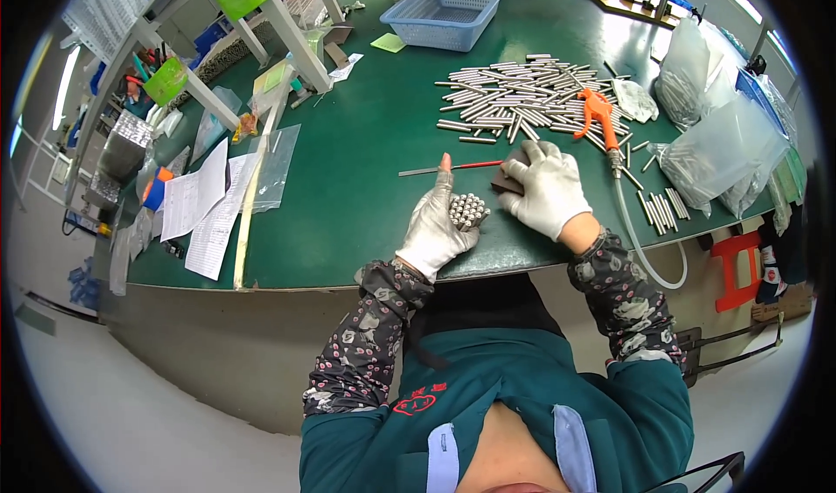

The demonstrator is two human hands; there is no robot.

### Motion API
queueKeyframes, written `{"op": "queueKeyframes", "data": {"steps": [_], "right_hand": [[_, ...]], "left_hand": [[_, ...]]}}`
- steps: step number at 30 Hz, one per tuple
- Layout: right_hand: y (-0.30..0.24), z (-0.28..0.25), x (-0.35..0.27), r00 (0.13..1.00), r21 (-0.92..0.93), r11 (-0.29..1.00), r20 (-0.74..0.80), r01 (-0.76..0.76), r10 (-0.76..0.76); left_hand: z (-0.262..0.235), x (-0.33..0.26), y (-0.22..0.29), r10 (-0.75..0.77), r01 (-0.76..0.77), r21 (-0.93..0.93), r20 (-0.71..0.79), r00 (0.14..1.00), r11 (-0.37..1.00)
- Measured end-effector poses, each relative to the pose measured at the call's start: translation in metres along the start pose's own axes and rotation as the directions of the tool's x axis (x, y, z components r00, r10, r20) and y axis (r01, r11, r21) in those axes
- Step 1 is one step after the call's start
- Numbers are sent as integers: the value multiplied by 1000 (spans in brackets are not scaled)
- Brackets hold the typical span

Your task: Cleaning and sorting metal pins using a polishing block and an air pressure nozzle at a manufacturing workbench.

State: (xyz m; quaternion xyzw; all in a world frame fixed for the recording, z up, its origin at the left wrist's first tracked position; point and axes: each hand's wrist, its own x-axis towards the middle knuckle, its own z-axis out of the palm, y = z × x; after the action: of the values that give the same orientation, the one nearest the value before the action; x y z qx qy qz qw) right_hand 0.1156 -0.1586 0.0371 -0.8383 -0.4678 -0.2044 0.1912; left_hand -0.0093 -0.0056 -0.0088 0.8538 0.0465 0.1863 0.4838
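Note:
My left hand (433,232), in a white glove with a bare thumb tip, is closed round a bundle of short metal rods (468,209). Their round ends face up in a tight cluster. Just to the right, my gloved right hand (550,190) grips a small dark brown block (505,182) at the table surface; part of the block is hidden under the fingers. Beyond both hands lies a thin tool with a red handle and a flat grey blade (421,172). A large heap of loose metal rods (514,97) spreads over the green table (348,223) farther back.
An orange air blow gun (597,117) with a pale hose lies right of the heap. Plastic bags of rods (727,149) stand at the right edge. A blue basket (444,16) sits at the back. Papers (207,205) and a white-framed rack (296,40) are on the left.

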Motion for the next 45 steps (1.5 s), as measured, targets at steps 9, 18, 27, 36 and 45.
{"op": "queueKeyframes", "data": {"steps": [9, 18, 27, 36, 45], "right_hand": [[-31, -15, -5, 988, 324, 939, 59, 115, -142], [-43, -3, 25, 908, 244, 886, 46, 393, -416], [-53, -2, 35, 812, -76, 813, 167, 577, -560], [-46, -11, 30, 833, -243, 798, 100, 551, -544], [0, -34, 11, 988, 140, 987, 144, -84, 63]], "left_hand": [[0, -1, 1, -71, 82, -145, 74, 995, 986], [14, 14, -22, -102, 62, -516, -50, 993, 854], [2, 9, 0, 248, -222, 252, -78, 966, 942], [5, 4, 7, 168, -147, 160, -130, 977, 976], [1, 0, -7, -49, 49, -64, 0, 999, 997]]}}
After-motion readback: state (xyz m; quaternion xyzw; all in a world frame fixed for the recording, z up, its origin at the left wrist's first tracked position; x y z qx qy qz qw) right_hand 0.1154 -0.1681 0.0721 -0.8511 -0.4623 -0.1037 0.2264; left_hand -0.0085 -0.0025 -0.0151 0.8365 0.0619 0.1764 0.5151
